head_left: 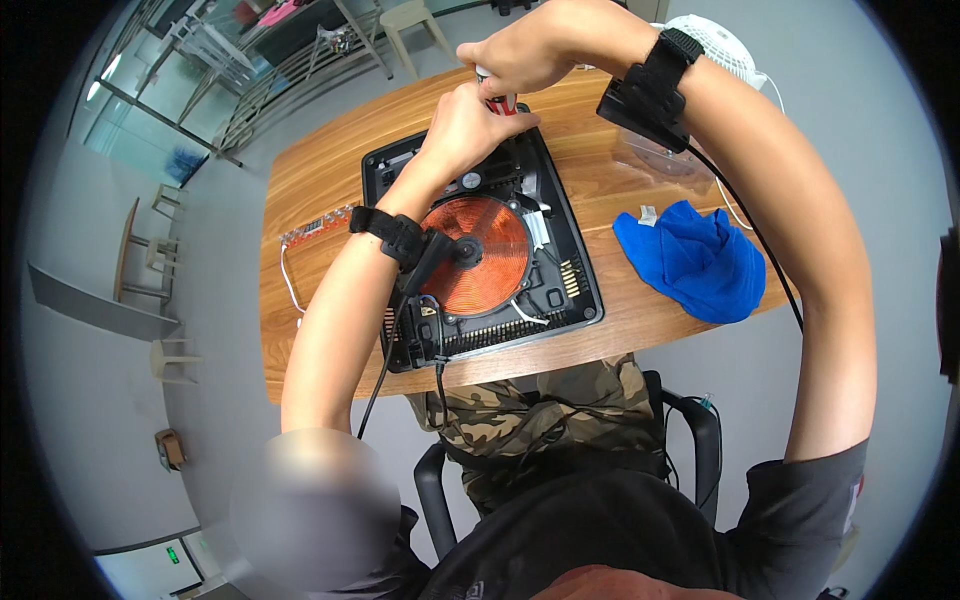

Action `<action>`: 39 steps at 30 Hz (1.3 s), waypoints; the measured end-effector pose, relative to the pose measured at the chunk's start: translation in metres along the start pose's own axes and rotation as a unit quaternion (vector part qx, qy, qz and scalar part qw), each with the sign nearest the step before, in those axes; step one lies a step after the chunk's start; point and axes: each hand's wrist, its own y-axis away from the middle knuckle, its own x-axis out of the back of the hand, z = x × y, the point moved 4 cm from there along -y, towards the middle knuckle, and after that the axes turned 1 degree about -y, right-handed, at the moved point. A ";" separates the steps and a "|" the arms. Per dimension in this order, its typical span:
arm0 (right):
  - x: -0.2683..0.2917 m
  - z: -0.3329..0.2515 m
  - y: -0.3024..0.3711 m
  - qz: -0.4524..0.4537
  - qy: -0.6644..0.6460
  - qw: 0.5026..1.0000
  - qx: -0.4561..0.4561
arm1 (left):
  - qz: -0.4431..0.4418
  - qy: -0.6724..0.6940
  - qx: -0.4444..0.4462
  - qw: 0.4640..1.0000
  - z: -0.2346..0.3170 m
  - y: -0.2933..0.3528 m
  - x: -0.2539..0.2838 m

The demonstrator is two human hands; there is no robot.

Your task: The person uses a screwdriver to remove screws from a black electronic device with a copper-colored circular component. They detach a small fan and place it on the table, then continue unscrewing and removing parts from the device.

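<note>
Left grip (pixel 468 128) holds red-white cylinder (pixel 503 104); right grip (pixel 520 58), its top.

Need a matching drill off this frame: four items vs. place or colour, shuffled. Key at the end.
Items
1. Coil
2. Cloth
3. Circuit strip
4. Red-and-white cylinder

Places and colours
A. On the wooden table, left of the black housing
B. In the grip of the left hand and right hand
C. Copper-orange, inside the housing
D. Blue, crumpled, right of the housing

Pairs: 1-C, 2-D, 3-A, 4-B
</note>
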 end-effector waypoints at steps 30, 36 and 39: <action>-0.020 0.003 -0.006 0.170 -0.087 0.977 -0.096 | -0.137 0.302 -0.032 0.943 -0.013 -0.004 0.002; -0.027 0.009 -0.015 0.184 -0.088 0.975 -0.086 | -0.079 0.221 -0.049 0.971 -0.022 -0.002 -0.009; -0.020 0.002 -0.012 0.209 -0.030 0.966 -0.147 | -0.006 0.103 -0.020 0.994 -0.021 -0.005 -0.006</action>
